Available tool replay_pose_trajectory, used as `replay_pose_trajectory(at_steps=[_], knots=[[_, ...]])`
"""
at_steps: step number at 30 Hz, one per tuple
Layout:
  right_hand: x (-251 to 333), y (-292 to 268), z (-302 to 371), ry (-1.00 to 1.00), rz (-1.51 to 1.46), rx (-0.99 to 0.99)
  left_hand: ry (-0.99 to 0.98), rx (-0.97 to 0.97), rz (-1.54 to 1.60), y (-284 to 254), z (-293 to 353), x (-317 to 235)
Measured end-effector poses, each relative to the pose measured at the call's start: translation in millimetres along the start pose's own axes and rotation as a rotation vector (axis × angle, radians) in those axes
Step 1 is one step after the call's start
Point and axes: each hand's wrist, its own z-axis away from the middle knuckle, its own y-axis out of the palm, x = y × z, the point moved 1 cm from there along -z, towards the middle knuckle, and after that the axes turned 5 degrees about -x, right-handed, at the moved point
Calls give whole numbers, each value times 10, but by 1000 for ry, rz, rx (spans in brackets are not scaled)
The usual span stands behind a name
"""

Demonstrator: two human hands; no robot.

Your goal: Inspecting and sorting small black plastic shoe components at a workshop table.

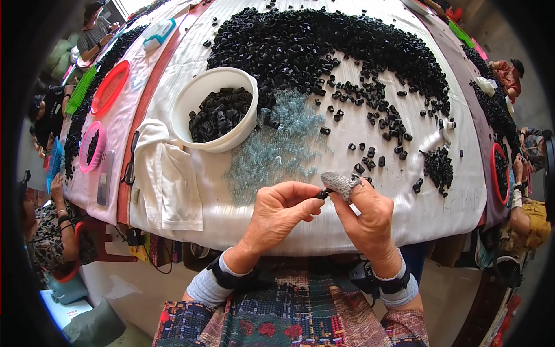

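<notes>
Between fingertips: small black part (322, 194), pinched by left hand (277, 211) and right hand (364, 211) (seemingly both gripping).

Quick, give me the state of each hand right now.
Left hand: fingers pinched shut on a small black part.
Right hand: closed, fingertips meeting the same small black part; a grey cover sits on one finger.

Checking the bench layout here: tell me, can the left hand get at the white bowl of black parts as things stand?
Probably yes. The left hand pinches a small black part, so it would have to let go first, but the white bowl stands open to its upper left, with only bare cloth and pale blue springs between.
</notes>
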Motion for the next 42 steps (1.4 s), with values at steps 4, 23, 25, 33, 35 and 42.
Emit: replay_pose_trajectory(at_steps=[4,23,25,33,35,42], knots=[[6,-24,21,46,40,66,6,3,-21,5,-1,9],[-20,118,168,45,6,-183,-40,38,29,56,12,0],[-22,126,186,57,18,-180,-86,35,39,60,11,5],[19,120,190,-23,121,-179,-144,-13,17,116,-29,-22],[9,95,223,-23,124,-141,-162,-24,20,121,-28,-25],[40,85,97,-67,71,-77,-165,-20,133,104,-59,8]])
